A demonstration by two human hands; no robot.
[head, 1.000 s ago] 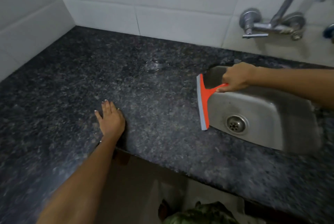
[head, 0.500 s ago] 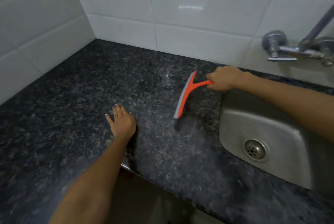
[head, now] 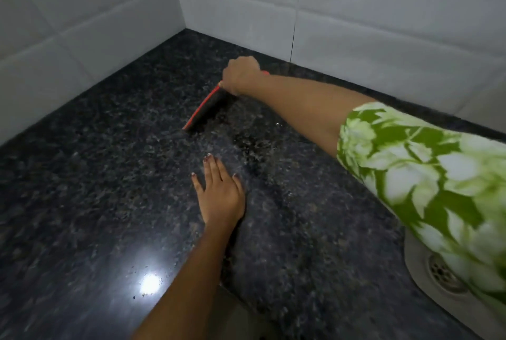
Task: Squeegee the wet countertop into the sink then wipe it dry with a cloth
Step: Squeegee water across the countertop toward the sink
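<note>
The dark speckled granite countertop [head: 95, 189] fills most of the head view, with wet streaks and droplets near its middle. My right hand [head: 241, 75] is stretched far toward the back corner, shut on the handle of the orange squeegee [head: 202, 108]. The blade rests on the stone and slants down to the left. My left hand [head: 220, 193] lies flat on the counter nearer the front, fingers spread, holding nothing. The steel sink [head: 443, 274] shows only at the lower right, its drain partly hidden by my green floral sleeve. No cloth is in view.
White tiled walls [head: 356, 10] meet in a corner behind the squeegee and close the counter at the back and left. A bright light reflection sits on the stone at the lower left. The counter's front edge runs along the bottom.
My right hand has carried the squeegee from beside the sink leftward and back toward the wall corner. The view has swung left; the tap and most of the sink are gone. My left hand stays flat.
</note>
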